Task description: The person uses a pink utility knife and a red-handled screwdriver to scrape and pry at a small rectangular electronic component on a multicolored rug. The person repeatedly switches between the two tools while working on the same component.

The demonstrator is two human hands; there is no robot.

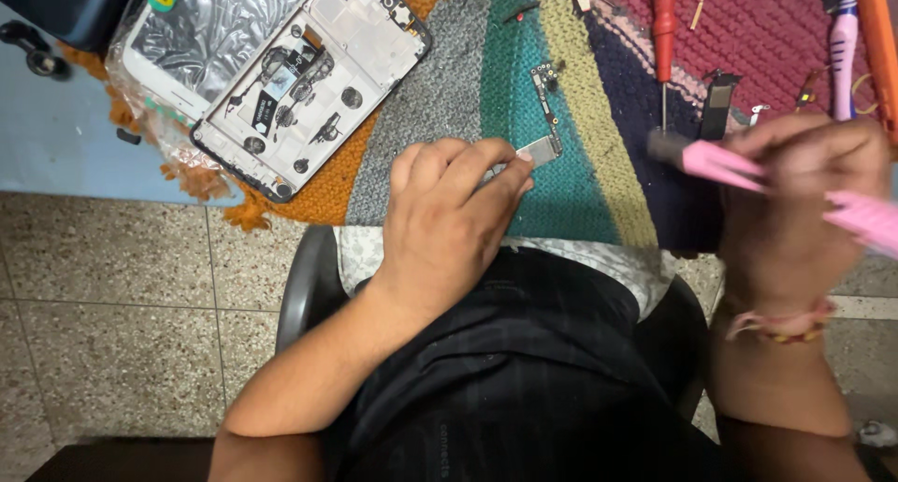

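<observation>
My left hand (449, 215) pinches the near end of a narrow phone circuit board (544, 108) that lies on the teal stripe of a knitted striped mat (449, 80). A small silver shield sits at the board's near end, by my fingertips. To the right, my right hand (804, 197) grips a pink-handled tool (720, 164), blurred by motion, with its dark tip pointing left toward the board. An opened phone frame (313, 75) with exposed inner parts rests at the mat's far left.
A red-handled screwdriver (663, 28), a small black part (716, 108), a lilac tool (844, 51) and an orange handle (879, 42) lie at the far right. A crinkled plastic bag (210, 33) sits under the phone frame. Below are my lap, a chair and speckled floor (112, 314).
</observation>
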